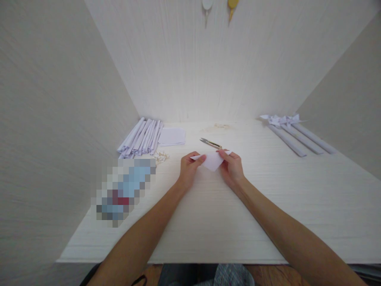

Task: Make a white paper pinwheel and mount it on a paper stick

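Observation:
A small white sheet of paper (212,161), folded into a triangle, is held just above the pale wooden table (208,222) between both hands. My left hand (189,169) pinches its left corner with thumb and fingers closed. My right hand (232,169) grips its right corner the same way. A small pair of scissors (210,143) lies on the table just behind the paper, blades pointing left.
A bundle of rolled white paper sticks (141,137) lies at the back left beside flat white sheets (172,136) and a few small pale bits (161,157). Finished paper pinwheels on sticks (293,133) lie at the back right. A blurred-out object (123,190) sits at the left.

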A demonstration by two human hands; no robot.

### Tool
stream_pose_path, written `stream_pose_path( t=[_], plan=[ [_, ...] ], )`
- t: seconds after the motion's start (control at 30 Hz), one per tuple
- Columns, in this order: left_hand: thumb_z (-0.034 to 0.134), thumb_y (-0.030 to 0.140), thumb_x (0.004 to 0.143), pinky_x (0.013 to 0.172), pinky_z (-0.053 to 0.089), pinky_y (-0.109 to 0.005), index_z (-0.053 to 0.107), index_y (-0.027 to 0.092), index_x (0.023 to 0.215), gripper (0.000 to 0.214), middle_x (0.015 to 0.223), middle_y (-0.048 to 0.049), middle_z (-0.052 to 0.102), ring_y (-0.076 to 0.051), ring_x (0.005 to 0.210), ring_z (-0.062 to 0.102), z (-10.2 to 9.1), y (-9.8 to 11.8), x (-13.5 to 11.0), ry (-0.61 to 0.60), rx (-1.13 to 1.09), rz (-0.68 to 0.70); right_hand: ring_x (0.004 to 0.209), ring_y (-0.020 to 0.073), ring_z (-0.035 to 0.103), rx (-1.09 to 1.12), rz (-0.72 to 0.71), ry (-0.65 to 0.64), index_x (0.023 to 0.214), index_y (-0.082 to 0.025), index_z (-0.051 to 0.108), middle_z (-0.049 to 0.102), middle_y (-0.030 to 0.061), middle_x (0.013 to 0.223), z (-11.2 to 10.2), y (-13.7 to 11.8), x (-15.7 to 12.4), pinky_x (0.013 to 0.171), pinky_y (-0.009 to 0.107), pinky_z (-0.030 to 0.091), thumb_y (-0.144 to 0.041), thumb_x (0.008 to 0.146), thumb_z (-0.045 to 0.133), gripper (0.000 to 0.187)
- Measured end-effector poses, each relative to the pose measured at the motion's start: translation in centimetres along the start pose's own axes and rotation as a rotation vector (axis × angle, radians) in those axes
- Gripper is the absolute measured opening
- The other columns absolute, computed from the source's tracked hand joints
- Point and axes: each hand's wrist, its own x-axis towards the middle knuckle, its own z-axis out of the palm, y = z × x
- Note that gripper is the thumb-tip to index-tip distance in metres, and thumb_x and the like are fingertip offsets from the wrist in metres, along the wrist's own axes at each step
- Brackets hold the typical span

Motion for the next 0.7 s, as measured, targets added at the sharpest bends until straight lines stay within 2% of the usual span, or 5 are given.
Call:
stream_pose_path(
  t=[0.2,0.37,0.47,0.53,0.7],
  plan=[
    [0.074,0.031,0.052,0.052,0.031,-0.020,0.050,0.015,0.047,0.029,0.047,0.0054,0.042,-0.006,0.051,0.039,-0.2,0.1,0.0,0.026,-0.082,-0.040,0.052,0.0061,0.050,0.115,-0.070,0.033,0.053,-0.018,0.057,0.057,-0.0044,0.055,-1.3,-0.1,1.4,0.050,0.020,0.042,-0.025,0.056,0.074,0.019],
    [0.075,0.025,0.050,0.059,0.037,-0.020,0.052,0.015,0.051,0.025,0.053,0.0048,0.049,-0.006,0.057,0.047,-0.9,0.7,0.3,0.143,-0.264,-0.066,0.045,0.0030,0.045,0.211,-0.112,0.137,0.059,-0.020,0.054,0.055,-0.0070,0.054,-2.2,-0.9,1.9,0.041,0.016,0.038,-0.028,0.060,0.073,0.020],
    [0.076,0.024,0.048,0.060,0.039,-0.020,0.053,0.015,0.053,0.025,0.054,0.0046,0.050,-0.006,0.057,0.048,-0.9,0.9,0.4,0.131,-0.283,-0.099,0.045,0.0032,0.043,0.149,-0.058,0.013,0.057,-0.019,0.052,0.053,-0.0067,0.053,-1.3,-0.8,1.2,0.041,0.017,0.037,-0.039,0.057,0.073,0.029],
    [0.077,0.024,0.046,0.058,0.039,-0.020,0.053,0.014,0.052,0.026,0.053,0.0044,0.050,-0.006,0.056,0.047,-0.7,0.9,0.3,0.099,-0.278,-0.123,0.041,0.0035,0.039,0.036,-0.045,-0.083,0.052,-0.018,0.049,0.045,-0.0078,0.045,-0.5,-0.4,0.6,0.038,0.017,0.031,-0.044,0.054,0.074,0.036],
    [0.077,0.025,0.046,0.057,0.038,-0.020,0.052,0.014,0.051,0.028,0.052,0.0043,0.050,-0.006,0.055,0.048,-0.3,0.9,0.0,0.071,-0.294,-0.153,0.033,0.0036,0.025,-0.205,-0.054,-0.162,0.038,-0.018,0.037,0.032,-0.0074,0.033,0.1,0.5,0.0,0.034,0.022,0.016,-0.054,0.058,0.067,0.050]
  ],
)
